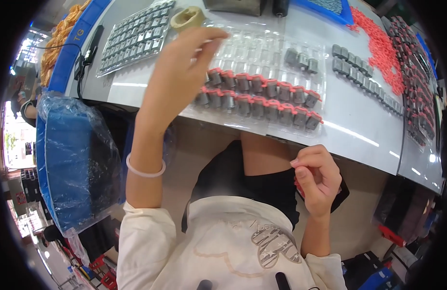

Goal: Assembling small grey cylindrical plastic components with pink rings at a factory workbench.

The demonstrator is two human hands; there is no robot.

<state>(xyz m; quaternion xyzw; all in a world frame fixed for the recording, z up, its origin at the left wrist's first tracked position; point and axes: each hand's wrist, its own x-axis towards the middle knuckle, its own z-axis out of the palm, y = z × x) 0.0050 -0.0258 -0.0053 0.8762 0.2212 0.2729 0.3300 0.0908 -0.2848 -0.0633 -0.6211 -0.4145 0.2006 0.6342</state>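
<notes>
My left hand (177, 72) reaches over the left side of a clear plastic blister tray (252, 48). Its thumb and forefinger come together near the tray's empty pockets; anything between them is too small or blurred to make out. In the tray's near part stand two rows of small grey metal motors (272, 89) with red plastic pieces (243, 76) on their tops. A few motors without red pieces (303, 60) sit in its right part. Past the table's front edge, above my lap, my right hand (320, 176) is curled, thumb near the fingertips; what it holds, if anything, is hidden.
Another tray full of motors (136, 36) lies left, beside a tape roll (187, 18). Rows of bare motors (351, 67), a heap of red pieces (380, 53) and finished-looking motors (412, 82) lie right. A blue bin (337, 12) stands behind; a plastic-lined blue container (78, 159) hangs left.
</notes>
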